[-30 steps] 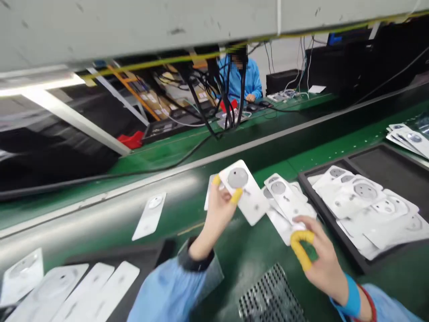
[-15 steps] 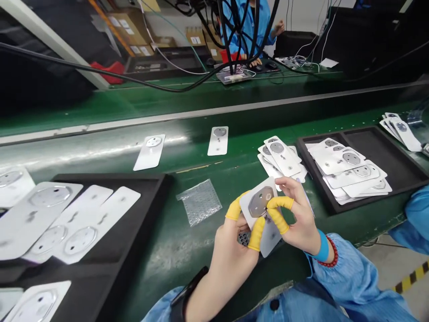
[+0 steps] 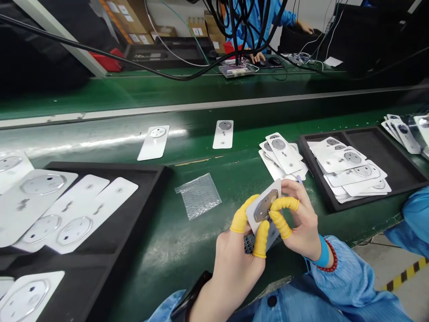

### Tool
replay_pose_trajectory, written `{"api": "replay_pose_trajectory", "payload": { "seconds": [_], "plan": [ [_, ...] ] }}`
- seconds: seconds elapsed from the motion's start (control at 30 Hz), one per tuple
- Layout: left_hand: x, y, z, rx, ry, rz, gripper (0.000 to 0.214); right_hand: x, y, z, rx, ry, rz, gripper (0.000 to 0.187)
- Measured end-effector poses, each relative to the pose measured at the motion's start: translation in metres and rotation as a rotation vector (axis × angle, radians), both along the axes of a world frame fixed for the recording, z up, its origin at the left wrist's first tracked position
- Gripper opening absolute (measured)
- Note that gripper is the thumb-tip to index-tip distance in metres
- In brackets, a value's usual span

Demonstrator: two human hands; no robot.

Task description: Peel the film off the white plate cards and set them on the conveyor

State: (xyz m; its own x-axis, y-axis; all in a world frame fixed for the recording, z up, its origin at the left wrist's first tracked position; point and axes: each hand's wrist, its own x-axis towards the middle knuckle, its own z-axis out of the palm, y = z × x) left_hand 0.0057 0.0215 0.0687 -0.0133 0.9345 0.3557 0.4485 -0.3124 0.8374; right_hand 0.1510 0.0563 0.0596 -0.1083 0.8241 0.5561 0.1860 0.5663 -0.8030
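Note:
My left hand (image 3: 239, 250), with yellow finger cots on thumb and forefinger, is closed around a white rectangular panel (image 3: 252, 215) that has a grey octagonal window (image 3: 264, 206). The panel is tilted above the bench, its lower part partly covered by my fingers. My right hand (image 3: 295, 219), also in yellow cots, pinches thumb and forefinger together against the window's lower edge. What lies between those fingertips is too small to make out. A thin lavender strip (image 3: 299, 180) shows behind my right fingers. A dark piece with round holes (image 3: 248, 244) appears beneath the panel.
Similar white panels lie in a black tray (image 3: 147, 197) at left and another black tray (image 3: 378, 138) at right. A loose pile (image 3: 283, 154) sits beside the right tray. Bubble wrap (image 3: 201, 197) lies on the green bench (image 3: 187, 259). Black cables (image 3: 187, 77) hang ahead; a person (image 3: 268, 18) works beyond.
The held panel has turned more edge-on and shifted slightly right with my left hand. My right fingers stay pinched at its window. The person opposite has stretched one arm to the right.

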Motion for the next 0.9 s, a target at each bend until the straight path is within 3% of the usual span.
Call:
{"api": "replay_pose_trajectory", "payload": {
  "seconds": [0.17,0.3,0.53,0.7,0.9],
  "plan": [
    [0.000,-0.002,0.000,0.010,0.071,0.032,0.023,-0.002,-0.003,-0.007,-0.046,0.053,0.014,0.017],
    [0.000,-0.004,-0.004,-0.025,0.032,0.027,0.029,-0.002,-0.003,-0.008,-0.069,0.079,0.018,0.016],
    [-0.003,-0.008,-0.004,0.015,0.060,0.012,0.037,-0.004,-0.008,-0.003,-0.243,0.146,0.021,0.005],
    [-0.004,-0.004,-0.002,0.130,0.121,0.004,0.030,-0.008,-0.007,0.001,-0.280,0.337,-0.042,0.039],
    [-0.012,-0.007,-0.002,0.122,0.130,-0.078,0.033,0.003,0.003,0.006,-0.666,0.401,0.332,0.056]
  ]
}}
